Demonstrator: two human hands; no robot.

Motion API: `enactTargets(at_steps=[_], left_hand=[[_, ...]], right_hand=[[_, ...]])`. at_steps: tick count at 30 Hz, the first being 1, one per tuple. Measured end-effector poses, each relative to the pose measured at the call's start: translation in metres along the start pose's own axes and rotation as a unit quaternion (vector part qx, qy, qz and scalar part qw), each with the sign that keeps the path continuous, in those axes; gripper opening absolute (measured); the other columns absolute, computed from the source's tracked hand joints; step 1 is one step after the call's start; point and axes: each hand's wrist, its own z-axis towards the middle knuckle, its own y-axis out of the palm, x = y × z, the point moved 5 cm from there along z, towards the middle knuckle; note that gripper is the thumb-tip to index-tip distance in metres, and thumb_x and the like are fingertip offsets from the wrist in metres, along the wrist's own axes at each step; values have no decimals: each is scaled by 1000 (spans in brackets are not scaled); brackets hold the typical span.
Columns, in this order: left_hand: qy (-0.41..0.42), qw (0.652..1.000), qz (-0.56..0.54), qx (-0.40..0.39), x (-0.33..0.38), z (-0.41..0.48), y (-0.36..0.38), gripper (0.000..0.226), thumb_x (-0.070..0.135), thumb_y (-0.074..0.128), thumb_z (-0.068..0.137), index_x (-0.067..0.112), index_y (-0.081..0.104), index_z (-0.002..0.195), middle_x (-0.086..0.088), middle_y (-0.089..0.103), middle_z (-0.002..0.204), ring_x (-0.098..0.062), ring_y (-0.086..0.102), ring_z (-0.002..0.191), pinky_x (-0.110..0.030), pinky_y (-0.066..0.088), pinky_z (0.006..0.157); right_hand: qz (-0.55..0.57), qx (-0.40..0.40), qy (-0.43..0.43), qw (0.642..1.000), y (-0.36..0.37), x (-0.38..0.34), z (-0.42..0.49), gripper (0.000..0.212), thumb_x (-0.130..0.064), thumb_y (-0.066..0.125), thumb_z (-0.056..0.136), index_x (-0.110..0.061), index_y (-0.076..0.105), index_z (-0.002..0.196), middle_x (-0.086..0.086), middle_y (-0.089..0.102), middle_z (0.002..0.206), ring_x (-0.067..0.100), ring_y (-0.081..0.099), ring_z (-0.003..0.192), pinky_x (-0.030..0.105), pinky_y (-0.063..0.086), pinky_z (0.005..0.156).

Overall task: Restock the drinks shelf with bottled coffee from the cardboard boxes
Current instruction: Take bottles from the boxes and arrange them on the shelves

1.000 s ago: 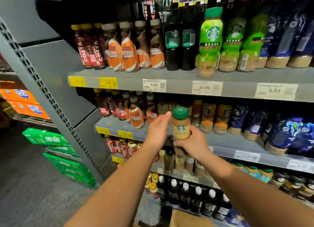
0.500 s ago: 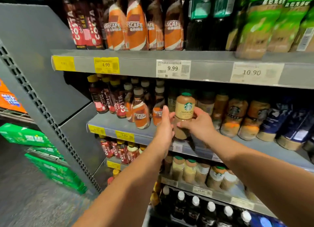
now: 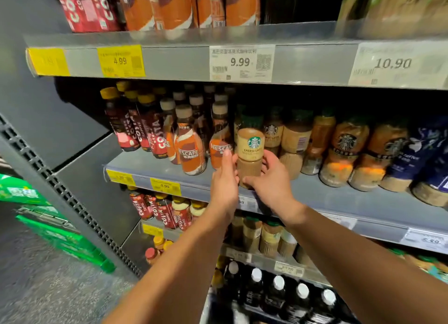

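A tan Starbucks "Cheese Latte" coffee bottle [image 3: 249, 154] with a green cap stands at the front of the middle grey shelf [image 3: 339, 197]. My left hand [image 3: 224, 180] presses against its left side and my right hand [image 3: 269, 178] grips its lower right side. Similar Starbucks bottles [image 3: 274, 132] stand directly behind it. No cardboard box shows clearly in view.
Orange Nescafe bottles [image 3: 191, 149] and red Costa bottles [image 3: 131, 129] crowd the shelf just left of my hands. More Starbucks bottles [image 3: 344, 151] and blue bottles [image 3: 417, 159] fill the right. The upper shelf edge [image 3: 169, 62] hangs overhead. Green crates [image 3: 55, 231] sit on the floor at left.
Both hands carried the bottle forward and down onto the middle shelf. My view has moved closer to the shelf.
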Motion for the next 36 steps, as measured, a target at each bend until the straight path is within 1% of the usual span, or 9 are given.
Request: enactTargets(at_steps=[3,7,13,15,19,23,27,32,36], left_hand=[[14,1000,9,15,-2,-2,2,55,51,24,100,47,68,66,24,67,75,5,58,86,-20,42,77],[22,999,13,31,-2,-4,-1,41,63,27,94,43,62,86,11,68,100,-8,60,102,-25,42,87],[0,998,62,18,-2,-18,-11,40,61,33,93,31,58,82,7,62,93,-15,57,101,-37,43,99],[-3,992,126,5,2,-28,-18,37,56,38,94,26,61,95,4,63,102,-16,57,104,-34,43,92],[63,898,436,-10,30,-47,-42,41,40,47,95,10,56,122,-7,54,123,-26,54,111,-36,44,91],[44,770,628,-102,40,-72,-55,23,33,46,93,14,57,102,-11,55,116,-29,53,105,-38,46,86],[74,671,720,-165,27,-110,-70,30,29,43,94,10,58,111,-13,58,117,-30,54,108,-39,47,87],[30,667,708,-232,-8,-158,-105,29,29,46,94,8,60,109,-13,61,113,-31,57,103,-35,45,78],[-14,670,700,-247,-51,-206,-136,27,26,45,96,8,59,109,-13,60,118,-30,56,107,-36,47,84]], right_hand=[[-34,7,-4,999,-1,1,1,60,0,80,65,-22,60,117,-8,65,98,10,63,97,25,52,86],[-96,7,4,995,-2,4,1,46,-10,84,63,-18,66,105,-1,70,96,14,67,91,29,54,83],[-174,-31,28,984,-4,5,3,49,-14,83,67,-10,67,113,7,71,109,19,65,100,28,51,86],[-205,-29,37,978,-10,-1,-4,46,-12,79,72,-7,66,116,8,69,108,19,62,97,21,43,77],[-286,3,1,958,-23,-25,-36,19,-4,62,80,0,62,99,14,63,95,30,56,84,34,39,66],[-451,-115,59,883,-6,-38,-70,19,-13,57,84,-10,60,102,11,62,105,31,57,96,32,44,71],[-552,-233,118,792,23,-41,-124,25,-26,57,86,-12,57,107,9,60,114,29,58,104,30,44,75],[-566,-291,100,765,50,-32,-197,20,-21,50,89,-9,57,104,8,52,89,27,51,84,31,43,69],[-539,-354,99,758,71,-8,-248,26,-22,52,91,-5,57,110,14,59,109,31,57,98,35,47,75]])
